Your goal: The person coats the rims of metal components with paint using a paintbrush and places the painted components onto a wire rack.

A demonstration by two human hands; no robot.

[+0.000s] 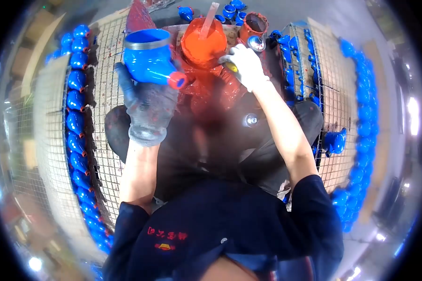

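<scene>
My left hand (151,110), in a grey glove, holds up a glossy blue pot-shaped part (147,58). It has a wide threaded metal mouth at the top and a short red-tipped spout (177,80) pointing right. My right hand (245,65), in a white glove, is closed on a small yellow-handled tool (231,67); the tool's working end is hidden. Just left of that hand stands a tub of orange-red paint (204,49), with a pale flat stick (209,21) upright in it. A round silver-topped object (256,43) lies beside the right hand.
A paint-smeared orange can (254,25) stands behind. Wire racks hold rows of blue parts on the left (76,99) and right (365,117). A single blue part (334,142) sits by the right knee. More blue parts (229,11) lie on the floor ahead.
</scene>
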